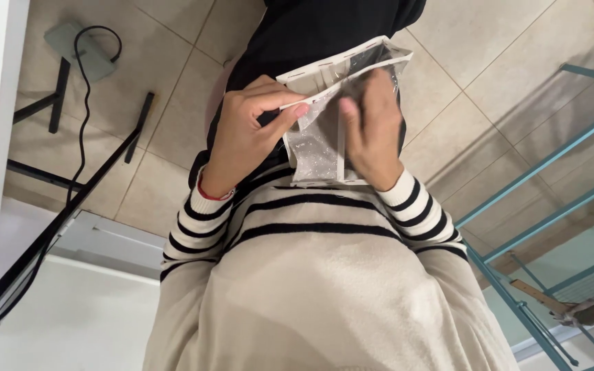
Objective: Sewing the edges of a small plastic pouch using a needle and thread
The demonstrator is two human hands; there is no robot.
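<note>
**A:** What does the head view show in the hands?

**B:** A clear plastic pouch (324, 130) with a white border, held in front of the person's body, above the cream sweater with black stripes (324, 275). The left hand (245, 137) pinches the pouch's near edge between thumb and forefinger, the other fingers curled in. The right hand (372, 130) lies behind the clear film, fingers pressed flat against it, so you see them through the plastic.

**B:** The pouch's top flap is folded over and points up toward the black trousers (324, 27).

**A:** Anything on the left wrist?

**B:** A thin red band (209, 192), just at the sweater cuff.

**A:** And around the person?

**B:** Beige floor tiles (482, 75) below. To the left, a black metal frame (97, 165) with a black cable (80, 110) running to a grey block on the floor, and a white surface (70, 316) beside it. To the right, a teal wire rack (537, 227), and a brush with a wooden handle (572, 309) lying within it.

**A:** What's in the pouch?

**B:** I cannot tell.
</note>
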